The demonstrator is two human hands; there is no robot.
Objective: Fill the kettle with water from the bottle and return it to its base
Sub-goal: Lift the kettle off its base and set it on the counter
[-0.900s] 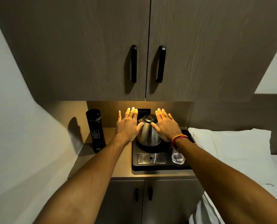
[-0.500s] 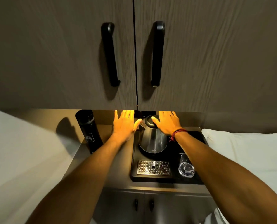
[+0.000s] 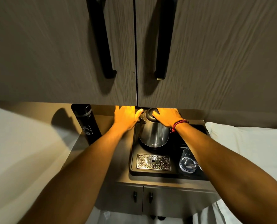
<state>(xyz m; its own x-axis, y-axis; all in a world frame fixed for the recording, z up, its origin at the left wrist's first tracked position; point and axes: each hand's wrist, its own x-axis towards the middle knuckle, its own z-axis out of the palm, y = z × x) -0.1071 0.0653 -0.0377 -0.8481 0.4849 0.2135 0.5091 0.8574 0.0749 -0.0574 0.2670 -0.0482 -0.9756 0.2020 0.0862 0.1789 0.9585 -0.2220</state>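
Kettle [image 3: 154, 133] seated on base on tray [image 3: 197, 172], bottle [image 3: 87, 125] at 9 o'clock. Right hand [image 3: 166, 116] laid on lid, grip unclear; left hand [image 3: 126, 118] spread, empty. Steel judged rigid, slippery; handle best gripped.

Looking down at a shiny steel kettle [image 3: 154, 135] sitting on a black tray [image 3: 133, 159]. My right hand [image 3: 166, 117] rests on its dark lid, left hand [image 3: 126, 117] flat, fingers spread, just beside the spout. Tall black bottle [image 3: 86, 123] stands off left, clear glass [image 3: 188, 160] front right.
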